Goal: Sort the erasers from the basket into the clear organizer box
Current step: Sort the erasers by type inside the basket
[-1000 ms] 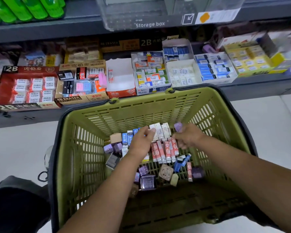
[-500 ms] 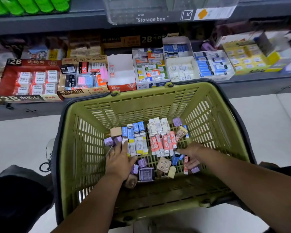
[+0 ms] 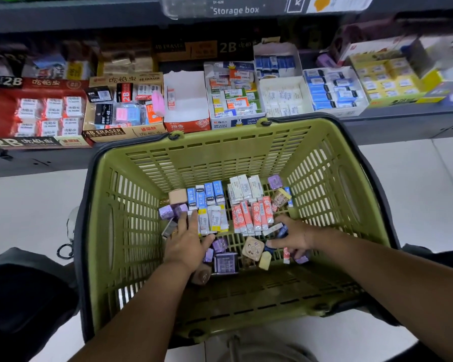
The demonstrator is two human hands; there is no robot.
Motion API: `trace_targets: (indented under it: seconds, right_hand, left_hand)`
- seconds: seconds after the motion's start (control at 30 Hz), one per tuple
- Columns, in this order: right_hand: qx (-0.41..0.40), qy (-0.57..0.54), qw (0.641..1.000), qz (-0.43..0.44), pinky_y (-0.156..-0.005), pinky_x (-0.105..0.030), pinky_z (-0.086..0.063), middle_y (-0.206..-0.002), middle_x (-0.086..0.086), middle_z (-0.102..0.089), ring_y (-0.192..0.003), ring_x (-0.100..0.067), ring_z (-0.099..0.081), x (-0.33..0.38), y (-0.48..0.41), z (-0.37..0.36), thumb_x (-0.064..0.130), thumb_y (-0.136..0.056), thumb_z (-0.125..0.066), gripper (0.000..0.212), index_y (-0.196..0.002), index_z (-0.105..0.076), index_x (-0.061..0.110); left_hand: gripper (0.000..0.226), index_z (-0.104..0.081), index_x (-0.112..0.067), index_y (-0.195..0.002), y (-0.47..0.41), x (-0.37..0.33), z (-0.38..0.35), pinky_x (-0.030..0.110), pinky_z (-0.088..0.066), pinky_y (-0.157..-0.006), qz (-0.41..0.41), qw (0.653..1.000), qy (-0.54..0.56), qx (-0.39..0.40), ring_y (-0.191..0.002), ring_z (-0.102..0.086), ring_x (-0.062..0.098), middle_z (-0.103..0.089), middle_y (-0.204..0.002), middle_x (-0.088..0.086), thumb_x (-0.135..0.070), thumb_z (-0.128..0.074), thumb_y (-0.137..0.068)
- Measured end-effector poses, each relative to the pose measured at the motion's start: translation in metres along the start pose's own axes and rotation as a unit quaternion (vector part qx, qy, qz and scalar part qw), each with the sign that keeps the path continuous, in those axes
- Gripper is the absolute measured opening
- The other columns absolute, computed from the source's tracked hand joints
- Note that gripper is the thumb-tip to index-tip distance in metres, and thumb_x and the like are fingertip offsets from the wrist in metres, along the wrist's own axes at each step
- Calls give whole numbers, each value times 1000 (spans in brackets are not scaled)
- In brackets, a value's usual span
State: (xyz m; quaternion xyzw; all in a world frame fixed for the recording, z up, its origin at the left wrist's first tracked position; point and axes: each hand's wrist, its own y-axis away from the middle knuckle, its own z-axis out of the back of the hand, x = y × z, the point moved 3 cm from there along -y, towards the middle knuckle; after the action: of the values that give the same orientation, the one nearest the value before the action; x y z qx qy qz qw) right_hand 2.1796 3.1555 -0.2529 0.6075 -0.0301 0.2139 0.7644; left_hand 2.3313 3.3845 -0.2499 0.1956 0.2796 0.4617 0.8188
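Observation:
The green basket (image 3: 246, 155) holds several erasers. Blue-sleeved erasers (image 3: 207, 193), white ones (image 3: 243, 186) and red ones (image 3: 251, 215) stand in neat rows at its far side. Purple erasers (image 3: 168, 211) and a beige cube eraser (image 3: 251, 248) lie loose nearer me. My left hand (image 3: 186, 241) lies flat, its straight fingers touching the yellow-and-white erasers (image 3: 215, 219). My right hand (image 3: 294, 236) has spread fingers resting over loose blue and red erasers at the right. A clear box (image 3: 186, 9) labelled "Storage box" sits on the upper shelf edge.
Behind the basket a low shelf carries open cartons of erasers: a red 2B carton (image 3: 37, 108), a 4B carton (image 3: 123, 105), a nearly empty white carton (image 3: 186, 100) and blue-eraser trays (image 3: 332, 90). White floor tiles lie on both sides.
Both hands pulled back from the far rows toward the near, loose erasers. The left hand went down and left, the right down to the lower right pile.

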Motion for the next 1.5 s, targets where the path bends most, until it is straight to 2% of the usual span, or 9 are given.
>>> trace_targets:
  seconds: [0.13,0.37,0.57,0.87,1.03,1.27,1.4,1.43,1.5]
  right_hand:
    - [-4,21,1000,-11,-59,-30,-57,-129,-12,-44,-85,-22,-63,3,0,-3,42,-69,-82,91,-138,-24,36]
    - [-126,109,986,4,-65,-31,-49,-120,-11,-53,-91,-28,-61,5,-7,-7,44,-75,-75,61,-123,-42,25]
    - [-138,161,977,-21,-98,-37,-46,-150,-13,-20,-126,-36,-45,5,-11,-15,62,-73,-68,94,-147,-21,29]
    - [-161,42,986,2,-74,-27,-50,-120,-7,-54,-92,-22,-60,3,-10,-11,33,-74,-78,40,-105,-55,24]
    - [-135,10,991,14,-84,-21,-39,-131,-9,-53,-111,-21,-52,-1,-11,-4,28,-78,-77,57,-126,-54,7]
    - [-79,12,997,25,-75,-28,-55,-134,-12,-48,-97,-22,-61,8,7,2,26,-81,-74,53,-126,-52,9]
    - [-46,59,996,48,-73,-26,-53,-141,-9,-43,-85,-19,-65,19,34,15,34,-81,-73,60,-132,-48,13]
    - [-37,39,997,58,-73,-25,-54,-142,-9,-43,-85,-19,-65,24,41,19,35,-80,-73,62,-133,-48,14]
    - [-10,-37,995,96,-76,-24,-54,-140,-7,-47,-89,-19,-67,41,55,24,35,-79,-74,64,-134,-49,14]
  left_hand:
    - [80,2,-23,-154,1,0,-1,42,-29,-111,4,1000,5,2,-145,-19,31,4,-161,3,-57,-40,-95]
    - [80,3,-25,-154,2,0,0,42,-26,-112,5,1000,17,10,-145,-19,31,5,-162,2,-56,-41,-95]
    - [81,3,-24,-154,2,0,0,43,-27,-112,4,1000,17,14,-146,-15,29,6,-161,3,-57,-41,-95]
    - [81,3,-24,-154,2,0,0,41,-30,-109,13,1000,18,17,-144,-23,31,5,-161,3,-56,-43,-95]
    - [81,3,-24,-154,2,-1,0,42,-29,-111,11,1000,18,20,-145,-20,31,6,-161,3,-56,-42,-95]
    - [80,3,-27,-154,7,-2,4,43,-25,-114,19,998,30,58,-145,-19,31,11,-161,2,-57,-42,-94]
    - [75,-16,-21,-152,19,-20,20,40,-31,-109,27,997,-38,-63,-138,-29,31,-15,-154,11,-57,-44,-93]
    - [72,-20,-20,-150,22,-31,23,40,-31,-109,3,997,-11,-80,-138,-29,29,-20,-152,10,-58,-43,-93]
    - [73,-24,-24,-150,26,-59,24,40,-30,-111,-41,989,142,-9,-139,-29,25,-23,-154,6,-63,-41,-91]
